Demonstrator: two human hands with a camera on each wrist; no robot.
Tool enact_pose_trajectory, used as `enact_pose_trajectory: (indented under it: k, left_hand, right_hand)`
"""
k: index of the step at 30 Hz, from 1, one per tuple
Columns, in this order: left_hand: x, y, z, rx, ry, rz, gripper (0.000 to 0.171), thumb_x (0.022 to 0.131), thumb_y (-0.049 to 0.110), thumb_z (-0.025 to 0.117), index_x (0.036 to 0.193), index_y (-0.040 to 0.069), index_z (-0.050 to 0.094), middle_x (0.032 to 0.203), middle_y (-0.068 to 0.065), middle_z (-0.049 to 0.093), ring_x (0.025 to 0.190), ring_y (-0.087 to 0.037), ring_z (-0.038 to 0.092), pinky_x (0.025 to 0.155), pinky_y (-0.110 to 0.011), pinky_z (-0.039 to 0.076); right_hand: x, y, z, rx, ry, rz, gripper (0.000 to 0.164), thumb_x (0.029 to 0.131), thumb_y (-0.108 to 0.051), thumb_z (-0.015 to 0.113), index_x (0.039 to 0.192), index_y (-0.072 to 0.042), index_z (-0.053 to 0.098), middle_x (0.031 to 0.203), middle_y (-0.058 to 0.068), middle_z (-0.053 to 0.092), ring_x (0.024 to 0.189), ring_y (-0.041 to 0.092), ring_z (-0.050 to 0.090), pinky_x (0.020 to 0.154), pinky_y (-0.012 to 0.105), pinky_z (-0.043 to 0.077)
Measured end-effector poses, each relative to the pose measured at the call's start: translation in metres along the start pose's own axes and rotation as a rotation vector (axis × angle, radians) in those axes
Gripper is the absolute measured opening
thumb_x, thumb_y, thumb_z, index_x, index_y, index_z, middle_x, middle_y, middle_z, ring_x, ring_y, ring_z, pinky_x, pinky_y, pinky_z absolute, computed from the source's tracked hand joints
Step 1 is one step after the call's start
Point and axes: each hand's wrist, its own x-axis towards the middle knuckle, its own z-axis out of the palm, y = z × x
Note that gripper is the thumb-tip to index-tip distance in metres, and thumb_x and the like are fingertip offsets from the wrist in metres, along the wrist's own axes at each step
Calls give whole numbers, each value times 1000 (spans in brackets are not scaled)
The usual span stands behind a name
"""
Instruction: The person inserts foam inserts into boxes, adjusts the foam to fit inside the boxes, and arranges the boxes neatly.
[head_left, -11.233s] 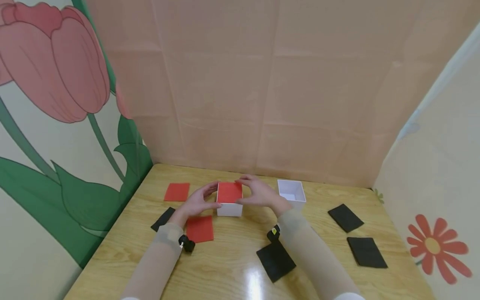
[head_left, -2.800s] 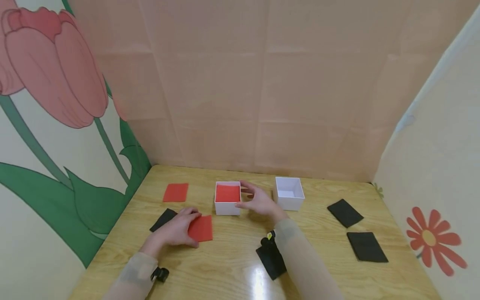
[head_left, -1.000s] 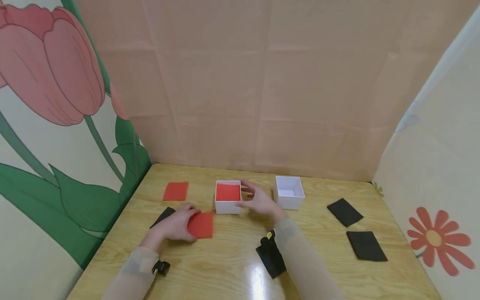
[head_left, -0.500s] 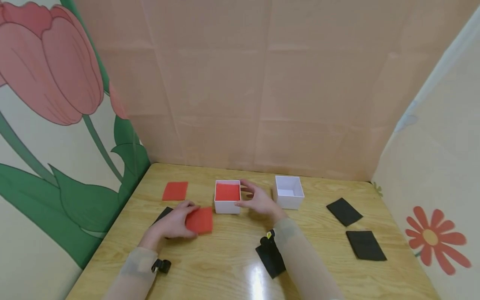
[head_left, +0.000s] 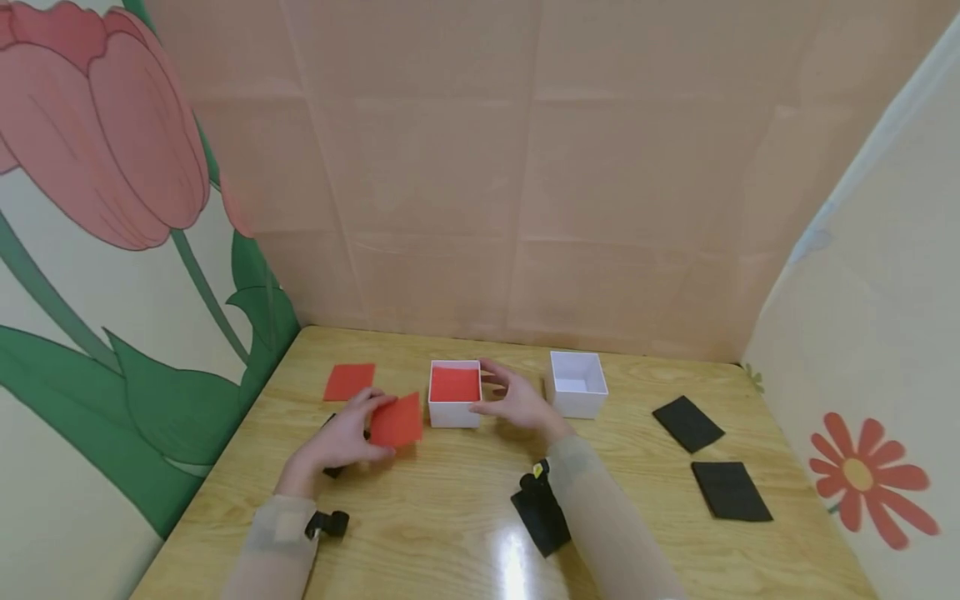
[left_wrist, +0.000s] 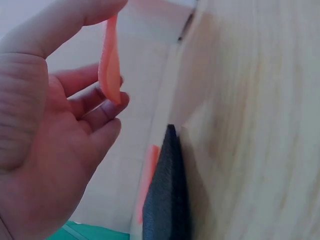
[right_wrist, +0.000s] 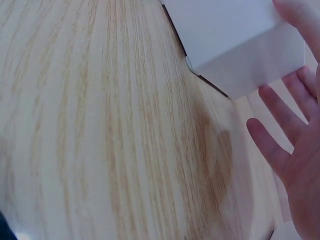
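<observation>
In the head view, my left hand (head_left: 341, 433) pinches a soft red square sheet (head_left: 396, 419) between thumb and fingers, raised off the table and tilted. The left wrist view shows that sheet (left_wrist: 110, 65) edge-on between the fingertips. My right hand (head_left: 519, 402) grips the right side of a white open-topped box (head_left: 454, 415), its thumb at the front and its fingers toward the back. Inside the box lies red sheet material (head_left: 455, 385). The right wrist view has the thumb on the white box (right_wrist: 235, 45), with some fingers at its far side.
A second white box (head_left: 579, 404), open on top, stands to the right. Another red square (head_left: 349, 382) lies at the back left. Black squares lie at the right (head_left: 688, 423), (head_left: 731, 492); one (head_left: 542, 517) is by my right forearm, and another (left_wrist: 170, 195) is under my left hand.
My left hand has lifted the red sheet off the table and moved it up and away from me. My right hand and the white box have stayed in place.
</observation>
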Motion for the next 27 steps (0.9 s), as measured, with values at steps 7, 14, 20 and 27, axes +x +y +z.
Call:
enact_pose_trajectory:
  k: [7,14,20,27]
  left_hand:
    - [3,6,-8,-36,45,97,87,84,33,94,157,12,53,153,-7,46,141,-32,44,110,-55,48]
    - [14,23,-13,-37,48,148,85,85,30,94,158,12,53,154,-4,46,142,-29,44,114,-55,47]
    - [33,39,-14,-3,15,182,84,87,35,91,158,10,53,155,-4,47,141,-29,47,113,-53,48]
    - [55,48,-15,65,-42,180,85,88,41,89,160,14,52,152,-1,49,139,-25,46,112,-50,50]
  right_hand:
    - [-8,-3,9,15,8,0,99,84,-41,93,167,-29,40,162,-3,49,141,29,55,112,48,52]
    - [-12,-5,16,32,14,0,98,85,-41,92,167,-31,40,162,-5,49,141,28,55,113,48,51]
    - [-12,-4,16,38,13,-14,98,85,-39,92,167,-28,40,162,-1,50,139,31,56,110,50,53]
    - [-11,-3,15,29,9,-22,100,85,-43,92,168,-29,38,162,-2,50,139,32,56,109,48,54]
